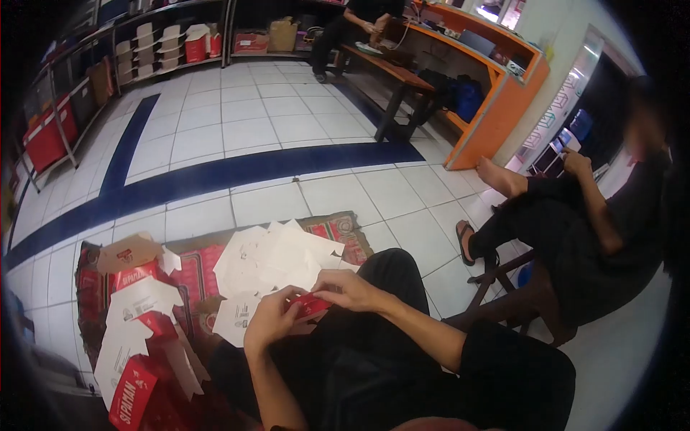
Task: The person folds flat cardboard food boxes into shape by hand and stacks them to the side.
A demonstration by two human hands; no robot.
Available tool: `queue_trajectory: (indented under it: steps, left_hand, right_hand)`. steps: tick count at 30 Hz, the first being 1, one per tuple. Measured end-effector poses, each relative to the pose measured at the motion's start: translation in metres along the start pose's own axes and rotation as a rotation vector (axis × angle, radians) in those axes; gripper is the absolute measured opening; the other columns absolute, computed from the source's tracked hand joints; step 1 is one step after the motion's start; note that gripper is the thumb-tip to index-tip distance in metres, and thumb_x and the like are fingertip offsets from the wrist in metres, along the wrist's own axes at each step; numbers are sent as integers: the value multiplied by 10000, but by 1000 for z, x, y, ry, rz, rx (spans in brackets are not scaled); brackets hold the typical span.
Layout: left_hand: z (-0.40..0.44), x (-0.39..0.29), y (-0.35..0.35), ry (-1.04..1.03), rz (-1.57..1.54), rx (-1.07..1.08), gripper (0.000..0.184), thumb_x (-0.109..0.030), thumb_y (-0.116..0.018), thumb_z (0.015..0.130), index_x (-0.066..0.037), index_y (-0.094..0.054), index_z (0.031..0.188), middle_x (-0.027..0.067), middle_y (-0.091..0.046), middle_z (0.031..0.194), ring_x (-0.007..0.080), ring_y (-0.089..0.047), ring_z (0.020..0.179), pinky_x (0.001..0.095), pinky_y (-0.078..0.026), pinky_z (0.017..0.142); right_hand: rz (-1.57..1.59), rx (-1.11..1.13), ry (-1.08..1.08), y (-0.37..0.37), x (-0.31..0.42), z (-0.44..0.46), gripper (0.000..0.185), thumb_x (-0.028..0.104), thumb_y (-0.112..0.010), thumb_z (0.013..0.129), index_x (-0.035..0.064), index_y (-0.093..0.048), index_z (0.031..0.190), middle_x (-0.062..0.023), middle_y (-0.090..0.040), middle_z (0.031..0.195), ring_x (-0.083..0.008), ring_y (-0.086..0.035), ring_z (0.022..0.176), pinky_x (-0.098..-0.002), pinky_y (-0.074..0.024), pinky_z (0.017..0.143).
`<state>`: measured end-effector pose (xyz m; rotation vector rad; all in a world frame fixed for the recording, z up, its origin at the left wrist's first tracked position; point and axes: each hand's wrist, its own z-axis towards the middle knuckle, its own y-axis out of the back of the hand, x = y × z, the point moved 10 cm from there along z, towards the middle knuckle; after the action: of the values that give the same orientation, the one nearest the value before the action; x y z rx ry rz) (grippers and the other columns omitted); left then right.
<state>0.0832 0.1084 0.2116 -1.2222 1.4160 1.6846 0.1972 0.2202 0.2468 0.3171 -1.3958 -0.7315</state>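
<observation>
Both my hands are on a red and white cardboard food box (pixel 310 307) above my lap. My left hand (pixel 272 321) grips its left side, with the thumb on the red face. The fingers of my right hand (pixel 346 289) pinch its upper right edge. Part of the box is hidden behind my hands and dark clothing. Just beyond, a pile of flat white carton blanks (pixel 266 258) lies on a patterned mat (pixel 195 269). To my left stand several partly folded red boxes (pixel 134 395) with white flaps raised, printed "SI PAMAN".
On the right a person (pixel 575 230) sits on a wooden bench (pixel 525 298), holding a phone. Another person (pixel 363 21) sits at the far bench (pixel 388 66), beside an orange counter (pixel 478 136). Metal shelves with stacked cartons (pixel 147 50) line the back left. White tiles cover the floor.
</observation>
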Motion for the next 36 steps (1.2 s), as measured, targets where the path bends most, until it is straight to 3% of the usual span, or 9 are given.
queue_trajectory:
  steps: [7,9,13,16,20,21,27,34,36]
  left_hand:
    - [-2,-32,11,-48,-34,-111,238,-106,-697,1028,-7,-716,1244,194,-802,1021,260,-788,873,376,-602,752]
    - [-2,-33,19,-48,-71,-227,219,-89,-687,1032,-18,-709,1238,189,-800,1024,262,-794,881,371,-599,735]
    - [-10,-48,48,-246,-292,-661,265,-55,-639,1066,13,-617,1322,183,-764,1164,240,-781,982,341,-609,783]
    - [-21,-50,42,-318,-510,-751,356,-55,-606,1087,52,-522,1415,180,-718,1264,233,-752,1095,352,-618,862]
    - [-22,-37,32,-363,-532,-836,376,-37,-630,1055,53,-561,1413,195,-732,1233,258,-764,1071,360,-609,863]
    - [-26,-37,32,-398,-363,-886,347,-23,-651,1029,55,-601,1364,205,-739,1190,281,-768,1037,369,-604,846]
    - [-30,-74,10,-468,197,-942,311,-53,-788,871,-29,-748,1178,246,-753,1011,458,-737,905,520,-580,801]
    - [-23,-69,9,-438,152,-980,331,-2,-743,960,12,-722,1290,167,-778,1170,326,-753,1056,424,-576,920]
    - [-16,-33,14,-329,-268,-959,326,-1,-714,1000,36,-691,1323,151,-772,1152,257,-738,1061,365,-572,914]
  right_hand:
    - [-122,-87,61,7,26,3,170,92,-740,1007,23,-754,1163,-112,-690,1213,-223,-666,1015,-354,-537,855]
    - [-108,-552,-18,31,28,-13,413,149,-786,987,32,-672,1366,-134,-618,1412,-245,-661,1138,-366,-538,934]
    - [154,-389,-82,-15,4,-10,879,206,-861,941,9,-364,1639,-155,-543,1565,-267,-562,1444,-383,-460,1167]
    - [173,-267,-65,-47,6,-4,896,254,-866,944,27,-349,1639,-206,-509,1596,-330,-535,1477,-465,-438,1196]
    - [362,-387,-422,-42,-35,-9,477,167,-776,1029,0,-587,1434,-138,-719,1273,-205,-695,1176,-365,-578,992]
    - [541,-579,-205,-41,-48,-9,309,140,-749,1048,4,-664,1312,-80,-746,1110,-120,-692,1020,-302,-583,863]
    - [350,-738,-190,-28,-57,-10,227,46,-745,1016,-16,-736,1234,-51,-761,1089,-105,-688,988,-286,-580,835]
    - [-86,-799,48,1,19,-11,235,-7,-757,928,25,-811,1154,-115,-789,1044,-204,-776,923,-324,-606,777]
    - [-178,-761,35,1,19,-14,203,6,-760,931,27,-820,1123,-122,-781,1040,-253,-785,901,-342,-614,755]
